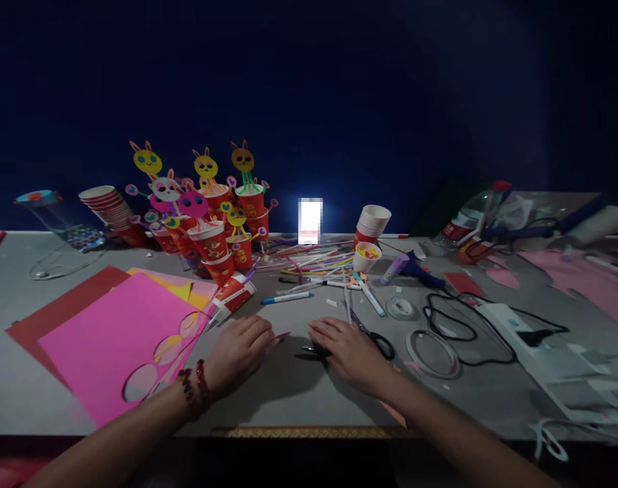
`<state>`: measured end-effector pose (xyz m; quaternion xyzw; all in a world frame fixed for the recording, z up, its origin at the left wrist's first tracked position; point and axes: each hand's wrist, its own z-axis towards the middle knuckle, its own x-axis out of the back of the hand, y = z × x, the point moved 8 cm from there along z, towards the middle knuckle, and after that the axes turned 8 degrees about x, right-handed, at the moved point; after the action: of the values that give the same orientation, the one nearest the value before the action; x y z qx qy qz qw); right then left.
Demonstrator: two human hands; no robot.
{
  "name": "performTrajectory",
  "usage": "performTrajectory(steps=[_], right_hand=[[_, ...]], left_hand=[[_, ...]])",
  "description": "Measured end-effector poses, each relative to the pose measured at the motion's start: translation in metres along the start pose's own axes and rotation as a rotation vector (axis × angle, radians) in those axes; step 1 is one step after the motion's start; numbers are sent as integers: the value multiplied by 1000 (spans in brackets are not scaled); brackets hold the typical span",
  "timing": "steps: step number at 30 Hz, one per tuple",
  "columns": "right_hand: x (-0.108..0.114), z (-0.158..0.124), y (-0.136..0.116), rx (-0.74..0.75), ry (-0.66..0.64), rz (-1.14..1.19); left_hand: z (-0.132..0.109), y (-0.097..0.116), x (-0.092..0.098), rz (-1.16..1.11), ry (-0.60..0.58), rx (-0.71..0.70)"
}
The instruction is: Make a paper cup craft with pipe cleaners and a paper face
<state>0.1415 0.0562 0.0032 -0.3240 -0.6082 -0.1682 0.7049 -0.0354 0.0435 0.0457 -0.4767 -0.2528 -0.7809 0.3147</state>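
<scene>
Low over the table's near middle, my left hand (240, 349) is closed, its fingers curled together. A small pinkish-red piece (282, 336) shows past its fingertips; the rest is hidden. Facing it, my right hand (345, 352) bends its fingers over a dark pen-like object (309, 349) with a silvery end. The palm covers most of that object. Black-handled scissors (383, 344) lie just beyond the right hand. Left of my left hand are sheets of coloured paper, the top one a pink sheet (116, 332) with round holes cut in it.
Red paper cups (210, 240) with rabbit-faced paper figures stand back left. A lit phone-like screen (310, 222), blurred out, is behind a heap of pipe cleaners (314, 261). Tape rolls (434, 354), a black cord (492, 362) and a power strip (522, 346) lie right.
</scene>
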Motion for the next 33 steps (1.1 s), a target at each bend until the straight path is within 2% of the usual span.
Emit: performTrajectory(steps=[7,15,24,33], right_hand=[[4,3,-5,33,-26,-70],[0,-4,-4,39,-61,-64],[2,-2,-9,17,-33,-113],[4,-2,-9,22,-32,-111]], left_hand=[[-15,-4,12,-5,10,21],[-22,-6,14,-2,20,29],[-1,1,-2,26,-28,-20],[1,2,3,31,2,-30]])
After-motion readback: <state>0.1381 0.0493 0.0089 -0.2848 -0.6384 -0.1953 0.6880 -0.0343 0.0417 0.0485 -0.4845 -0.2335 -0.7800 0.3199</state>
